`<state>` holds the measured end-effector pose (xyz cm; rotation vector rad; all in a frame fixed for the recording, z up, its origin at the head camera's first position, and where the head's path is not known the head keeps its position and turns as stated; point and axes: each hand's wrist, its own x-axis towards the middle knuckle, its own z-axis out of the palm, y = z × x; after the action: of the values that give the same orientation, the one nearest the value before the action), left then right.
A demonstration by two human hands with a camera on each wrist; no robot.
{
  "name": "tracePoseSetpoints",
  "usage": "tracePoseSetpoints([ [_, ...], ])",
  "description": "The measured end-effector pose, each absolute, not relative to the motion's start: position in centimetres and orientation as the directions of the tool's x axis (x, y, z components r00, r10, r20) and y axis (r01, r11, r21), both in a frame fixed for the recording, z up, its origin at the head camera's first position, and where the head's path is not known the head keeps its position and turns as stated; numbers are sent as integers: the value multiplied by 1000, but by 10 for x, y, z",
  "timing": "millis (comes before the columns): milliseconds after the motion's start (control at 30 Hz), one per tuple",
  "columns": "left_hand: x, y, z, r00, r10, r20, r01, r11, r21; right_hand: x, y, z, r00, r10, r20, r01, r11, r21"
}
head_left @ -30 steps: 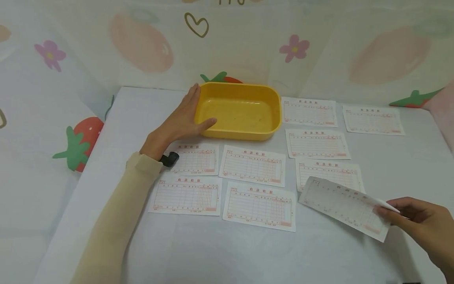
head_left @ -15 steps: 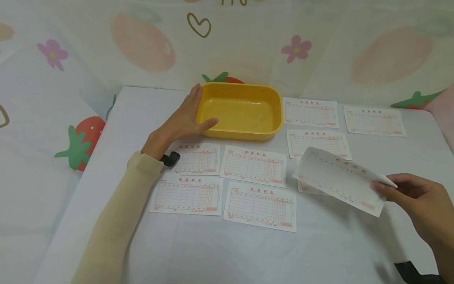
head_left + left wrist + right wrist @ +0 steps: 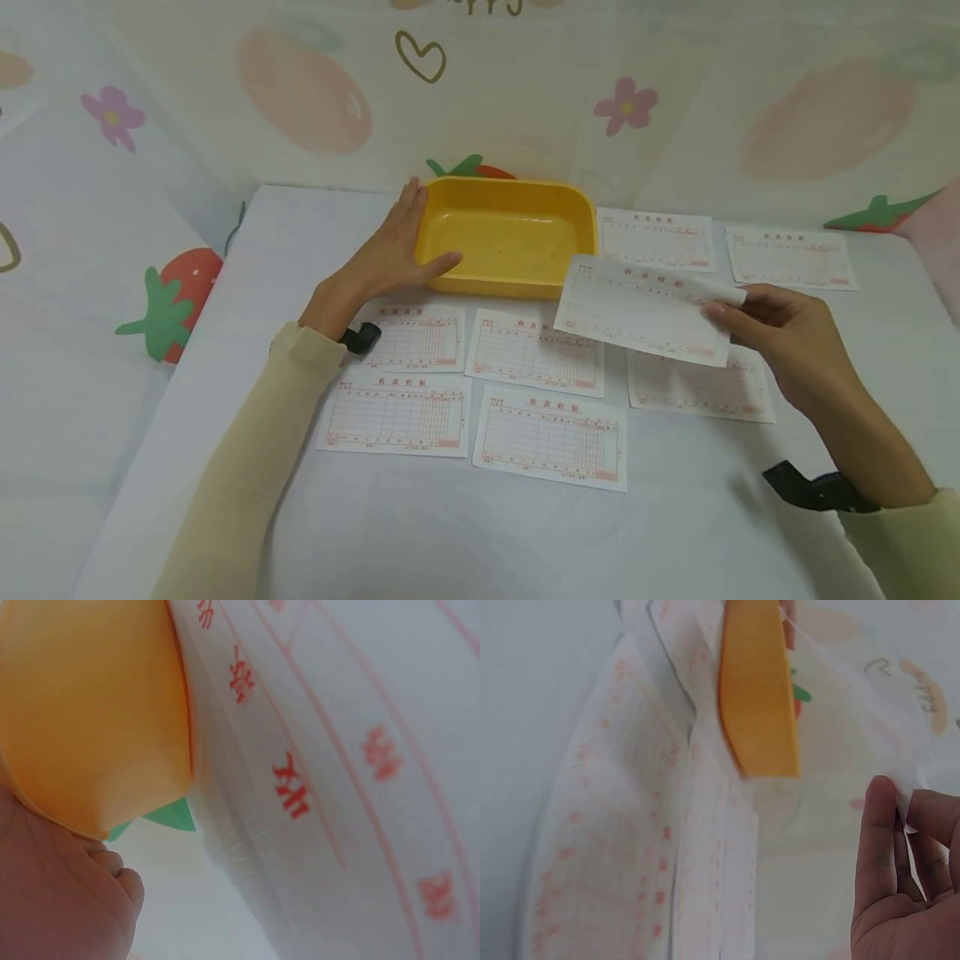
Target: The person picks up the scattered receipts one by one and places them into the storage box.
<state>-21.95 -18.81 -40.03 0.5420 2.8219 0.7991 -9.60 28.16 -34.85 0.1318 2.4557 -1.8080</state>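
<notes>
A yellow plastic basin (image 3: 498,286) stands against the back of the table. My left hand (image 3: 378,254) rests along its left end, fingers straight on the outer wall and thumb across the front corner. In the left wrist view, the fingertips touch the basin wall (image 3: 97,712). My right hand (image 3: 795,346) pinches a printed paper receipt (image 3: 637,312) by its right edge, between thumb and fingers. This receipt is raised above the table, and its left end overlaps the basin's front right corner. In the right wrist view, thumb and fingers (image 3: 881,840) nip the thin sheet.
Several similar receipts lie flat: two by the back right (image 3: 656,240) (image 3: 791,258), one partly under the held sheet (image 3: 697,387), and others in front of the basin, such as this receipt (image 3: 551,437). A patterned cloth (image 3: 487,92) hangs behind the table.
My right hand has lifted the receipt and carried it left and toward the basin from the front right of the table. My left hand has stayed at the basin's left end.
</notes>
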Motion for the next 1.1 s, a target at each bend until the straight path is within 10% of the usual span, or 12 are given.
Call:
tracePoseSetpoints([
  [1100, -216, -183, -399, -921, 390, -1, 333, 788, 518, -213, 143, -339, -974, -168, -149, 8, 635, -773],
])
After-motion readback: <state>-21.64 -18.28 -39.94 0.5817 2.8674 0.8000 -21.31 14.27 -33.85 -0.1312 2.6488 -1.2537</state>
